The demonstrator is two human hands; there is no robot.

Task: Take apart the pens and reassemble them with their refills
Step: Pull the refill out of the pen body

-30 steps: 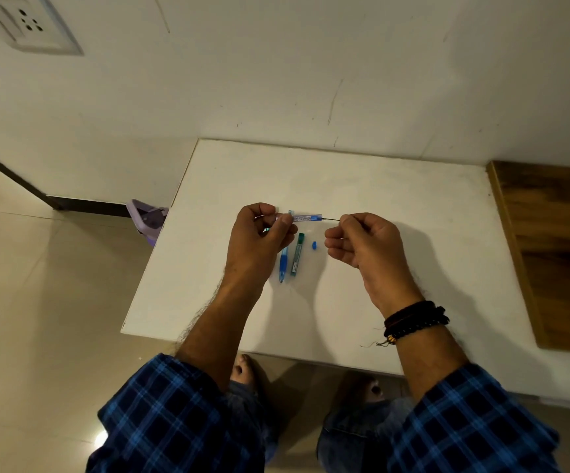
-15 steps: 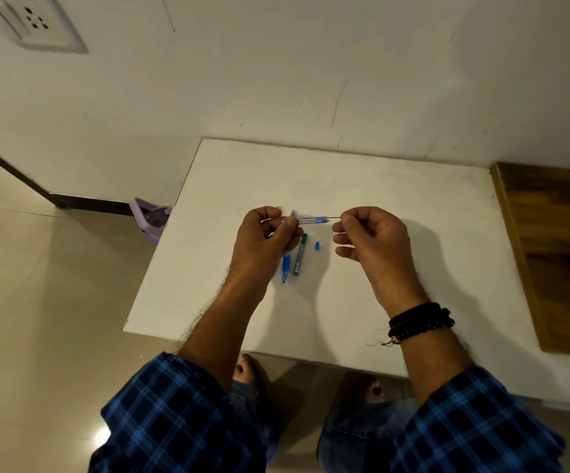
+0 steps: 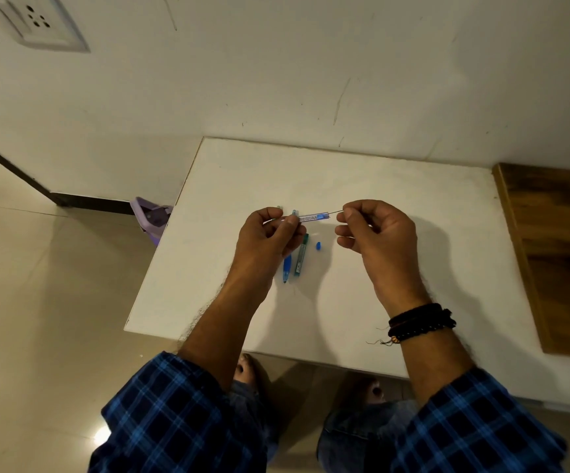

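Holding a clear pen barrel level above the tabletop, the left hand pinches its left end between thumb and curled fingers. The barrel's printed middle and blue right end stick out toward the right hand. A thin dark refill runs from that blue end to the right hand, whose thumb and forefinger pinch it while the other fingers curl loosely beneath. The two hands are a little apart, joined only by barrel and refill, and both hover over the tabletop's middle, somewhat nearer its left edge than its right.

Three loose things lie on the tabletop under the hands. A blue pen points toward the near edge, its far part hidden behind the left hand. Just beside it on the right lies a green pen, nearly parallel to it. A small blue cap sits alone just right of the green pen's far end.

Dark bracelets wrap the right wrist, and blue plaid sleeves show at the near side. A wooden panel adjoins the tabletop's right edge, and a purple plastic thing stands on the floor by the left edge.
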